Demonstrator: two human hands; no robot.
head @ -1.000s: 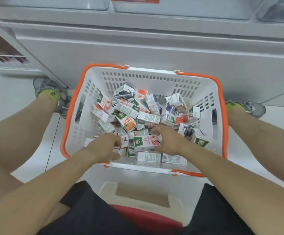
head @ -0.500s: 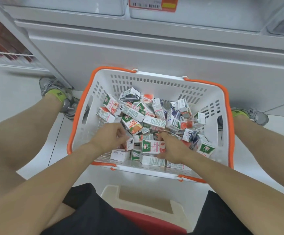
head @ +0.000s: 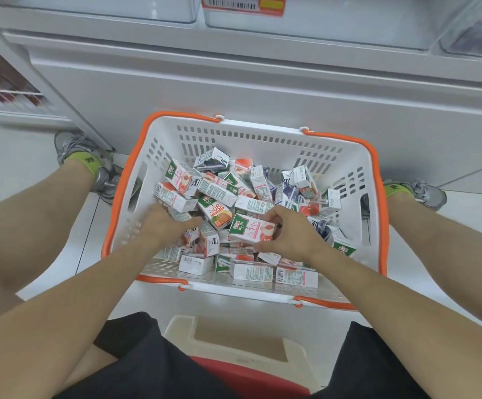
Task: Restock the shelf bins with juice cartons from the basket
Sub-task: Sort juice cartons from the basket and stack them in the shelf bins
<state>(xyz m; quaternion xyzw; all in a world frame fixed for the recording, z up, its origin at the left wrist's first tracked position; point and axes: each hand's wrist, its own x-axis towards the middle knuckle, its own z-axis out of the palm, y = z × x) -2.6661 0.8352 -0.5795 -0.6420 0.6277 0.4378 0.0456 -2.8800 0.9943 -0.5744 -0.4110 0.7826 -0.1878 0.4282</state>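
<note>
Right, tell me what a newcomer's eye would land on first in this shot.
First the white plastic basket with orange rim on the pale floor, holding a jumbled heap of small white juice cartons. Next the two bare hands inside it: the right hand grips a white carton with a green corner and red fruit picture, and the left hand digs into the heap beside it. Above, an orange shelf price label stands out.

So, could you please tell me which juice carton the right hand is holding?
The right hand holds the peach carton with the green "100%" corner, lifted above the pile at the basket's middle; the others lie loose.
</note>
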